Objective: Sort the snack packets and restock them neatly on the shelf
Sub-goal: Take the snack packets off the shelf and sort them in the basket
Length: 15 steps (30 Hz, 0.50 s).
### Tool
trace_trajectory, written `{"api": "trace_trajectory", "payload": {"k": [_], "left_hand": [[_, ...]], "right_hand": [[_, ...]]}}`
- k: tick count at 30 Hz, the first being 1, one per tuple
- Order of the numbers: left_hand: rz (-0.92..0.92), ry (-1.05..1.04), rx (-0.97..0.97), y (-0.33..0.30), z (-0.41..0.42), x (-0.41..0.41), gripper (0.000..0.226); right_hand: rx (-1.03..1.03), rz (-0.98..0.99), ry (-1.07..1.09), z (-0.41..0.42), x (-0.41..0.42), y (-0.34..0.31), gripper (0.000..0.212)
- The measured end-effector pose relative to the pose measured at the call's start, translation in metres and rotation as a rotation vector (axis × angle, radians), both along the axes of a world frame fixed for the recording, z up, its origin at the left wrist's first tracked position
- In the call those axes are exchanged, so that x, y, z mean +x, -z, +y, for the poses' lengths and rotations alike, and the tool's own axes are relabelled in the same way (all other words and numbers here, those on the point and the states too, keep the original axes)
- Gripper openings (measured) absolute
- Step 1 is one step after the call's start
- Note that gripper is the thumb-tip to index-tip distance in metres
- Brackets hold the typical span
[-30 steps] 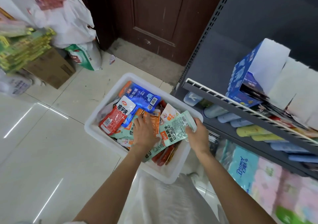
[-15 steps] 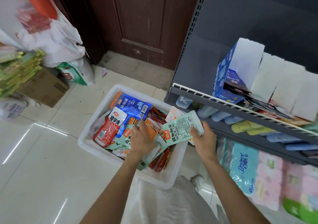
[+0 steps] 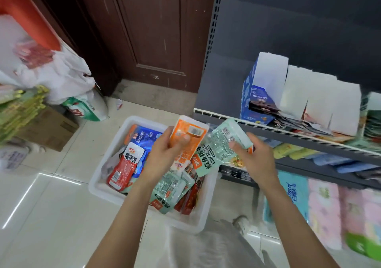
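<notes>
Shiny floor tiles hold your white bin (image 3: 107, 187). Your left hand (image 3: 165, 156) grips the orange packet (image 3: 186, 142) standing tall; your right hand (image 3: 254, 158) grips the green packet (image 3: 218, 150) slanting up toward the shelf (image 3: 288, 135).

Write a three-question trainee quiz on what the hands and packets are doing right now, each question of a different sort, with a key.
1. True or false: the left hand holds the orange plastic snack packet above the white plastic bin.
2. Which packet does the right hand pinch? A) the red packet with a white label B) the pale green printed packet C) the blue foil packet
3. Fill in: the blue cardboard display box stands on the grey metal ____.

Key: 1 true; 2 B; 3 shelf.
</notes>
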<state>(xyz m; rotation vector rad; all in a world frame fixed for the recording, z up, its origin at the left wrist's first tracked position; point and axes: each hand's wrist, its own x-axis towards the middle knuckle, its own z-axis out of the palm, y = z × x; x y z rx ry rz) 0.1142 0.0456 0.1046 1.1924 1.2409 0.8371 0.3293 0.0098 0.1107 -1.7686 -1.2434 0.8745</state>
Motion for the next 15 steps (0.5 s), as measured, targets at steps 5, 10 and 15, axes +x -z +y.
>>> {"api": "trace_trajectory", "payload": {"k": [5,10,15], "left_hand": [[0.251,0.277,0.13,-0.003,0.011,0.051,0.035],[0.132,0.132,0.111,-0.011,0.007,0.092,0.013],[-0.051,-0.104,-0.027,-0.012,-0.001,0.127,0.025]], "right_hand": [[0.039,0.049,0.032,0.0,0.016,-0.009,0.022],[0.044,0.217,0.154,-0.008,0.044,-0.009,0.013],[0.032,0.473,0.317,-0.021,0.091,-0.009,0.008]]}}
